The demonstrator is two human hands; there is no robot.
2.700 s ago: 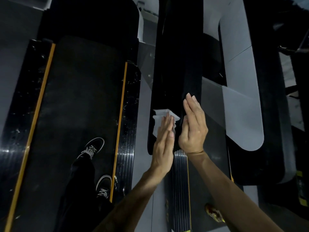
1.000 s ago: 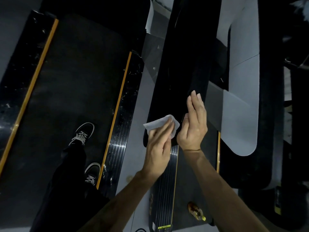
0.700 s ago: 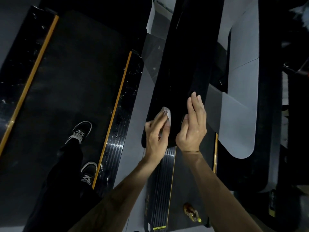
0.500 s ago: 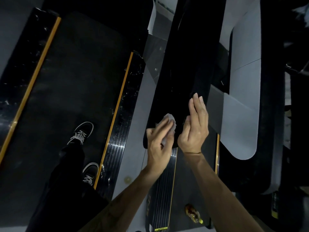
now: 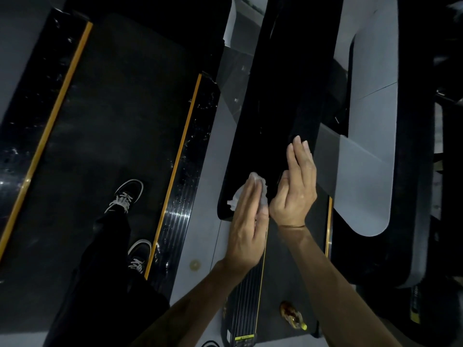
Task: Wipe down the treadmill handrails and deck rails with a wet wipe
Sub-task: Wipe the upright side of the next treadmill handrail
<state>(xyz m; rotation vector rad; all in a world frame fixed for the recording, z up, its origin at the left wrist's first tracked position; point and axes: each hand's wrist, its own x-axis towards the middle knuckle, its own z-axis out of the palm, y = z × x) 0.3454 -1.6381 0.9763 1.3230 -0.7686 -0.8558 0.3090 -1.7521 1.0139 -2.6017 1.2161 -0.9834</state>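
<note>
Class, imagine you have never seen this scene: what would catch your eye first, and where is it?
Two bare hands meet mid-frame at the near end of a black handrail: the left hand presses a white wet wipe flat against it, the right hand beside it. At lower left, black-and-white sneakers stand on the treadmill belt.

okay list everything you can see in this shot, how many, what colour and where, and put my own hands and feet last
handrail: one, black, centre, running up the frame
wet wipe: one, white, on the handrail's near end, under the left hand
deck rails: two, glossy black with yellow edge strips, either side of the left treadmill's belt
bottle: one, amber with yellow cap, lower right
shoes: two, black and white, on the belt
left hand: fingers flat, pressing the wipe
right hand: against the handrail's right side
</note>
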